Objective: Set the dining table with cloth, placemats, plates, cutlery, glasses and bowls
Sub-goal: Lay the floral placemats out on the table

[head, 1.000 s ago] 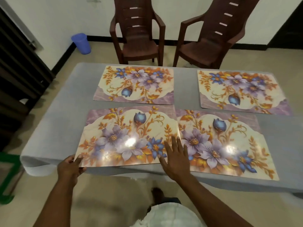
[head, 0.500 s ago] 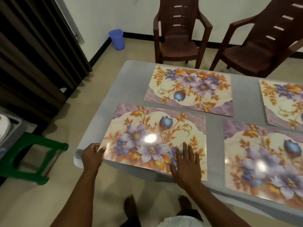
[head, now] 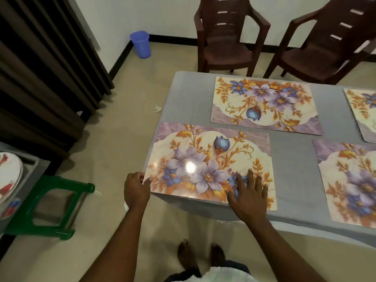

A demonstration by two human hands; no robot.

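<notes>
At the counter's (head: 293, 159) near corner, the left hand (head: 136, 189) pinches the placemat's (head: 203, 159) corner while the right hand (head: 249, 195) presses flat, fingers straight, likely squaring it.

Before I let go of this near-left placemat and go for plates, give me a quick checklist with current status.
1. Left hand holds the near-left placemat at its corner: ok.
2. Right hand lies flat on it, fingers spread: ok.
3. Placemat fully on the grey cloth: not ok, its left corner sticks out past the table edge.
4. Gap to the near-right placemat: ok, cloth shows between them.
5. Square with the far-left placemat: not ok, it sits further left.
6. Plates within reach at the left: cannot tell.
</notes>
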